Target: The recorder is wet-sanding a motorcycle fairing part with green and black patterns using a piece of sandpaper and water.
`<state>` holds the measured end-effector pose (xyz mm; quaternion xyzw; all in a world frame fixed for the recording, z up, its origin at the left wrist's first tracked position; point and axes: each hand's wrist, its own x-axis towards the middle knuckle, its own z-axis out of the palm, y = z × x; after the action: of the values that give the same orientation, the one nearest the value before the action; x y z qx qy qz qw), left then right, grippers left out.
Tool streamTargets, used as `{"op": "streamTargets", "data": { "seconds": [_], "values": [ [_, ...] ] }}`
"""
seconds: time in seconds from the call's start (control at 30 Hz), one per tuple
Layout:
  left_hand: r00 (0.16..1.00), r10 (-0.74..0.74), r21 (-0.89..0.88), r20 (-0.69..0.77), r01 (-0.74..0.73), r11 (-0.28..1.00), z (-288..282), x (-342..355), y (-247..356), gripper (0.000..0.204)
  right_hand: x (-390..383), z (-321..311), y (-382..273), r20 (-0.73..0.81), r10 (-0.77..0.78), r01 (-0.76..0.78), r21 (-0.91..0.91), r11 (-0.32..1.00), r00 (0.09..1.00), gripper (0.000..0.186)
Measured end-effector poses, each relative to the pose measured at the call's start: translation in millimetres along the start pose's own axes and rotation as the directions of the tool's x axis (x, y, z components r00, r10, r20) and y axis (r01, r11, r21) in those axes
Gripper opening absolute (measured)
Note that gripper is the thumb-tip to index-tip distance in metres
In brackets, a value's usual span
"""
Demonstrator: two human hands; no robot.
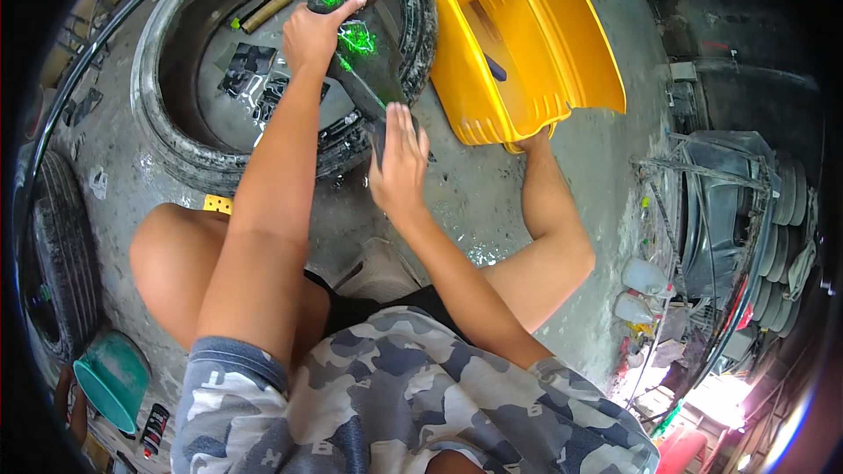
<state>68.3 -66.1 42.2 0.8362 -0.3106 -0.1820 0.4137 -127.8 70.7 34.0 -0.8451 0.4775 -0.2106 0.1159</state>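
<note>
A dark, glossy panel with bright green and white graphics (378, 66) slants across the upper middle, over a big black tyre ring (162, 123) lying flat. My left hand (309, 39) grips the panel's left edge, its thumb stretched across the surface. At the panel's lower end, my right hand (402, 171) presses with its fingers straight and close together. A thin dark piece (379, 139) shows between the right thumb and fingers; what it is I cannot make out. Inside the ring lie dark, wet-looking sheets (248, 68) and a brown roll (268, 11).
Close on the right is a yellow plastic bin (452, 53) with its flap raised, by my foot. A yellow perforated block (218, 204) sits by my left knee. Farther left are another tyre (66, 246), a green bucket (112, 382) and a dark bottle (154, 428). Clutter lines the right.
</note>
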Motion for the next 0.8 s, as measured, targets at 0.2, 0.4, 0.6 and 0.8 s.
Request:
{"op": "streamTargets", "data": {
  "seconds": [0.2,0.4,0.6,0.8],
  "values": [
    [0.999,0.014,0.049,-0.038,-0.012,0.999,-5,-1,-8,0.087,-54,-19,26,0.043,-0.073,0.072,0.024,0.997,0.996,0.068],
    [0.999,0.042,0.009,0.009,-0.042,0.999,-1,0,-7,0.085,-12,1,6,-0.117,0.078,-0.057,0.169,0.984,0.99,0.06],
    [0.998,0.058,-0.005,-0.039,-0.058,0.998,-7,-5,4,0.083,-43,-14,19,-0.027,0.159,-0.154,0.129,0.98,0.987,0.068],
    [0.995,0.095,0.005,-0.016,-0.095,0.995,-4,2,-3,0.086,-67,-38,32,-0.002,0.113,-0.111,0.136,0.984,0.994,0.045]
  ]
}}
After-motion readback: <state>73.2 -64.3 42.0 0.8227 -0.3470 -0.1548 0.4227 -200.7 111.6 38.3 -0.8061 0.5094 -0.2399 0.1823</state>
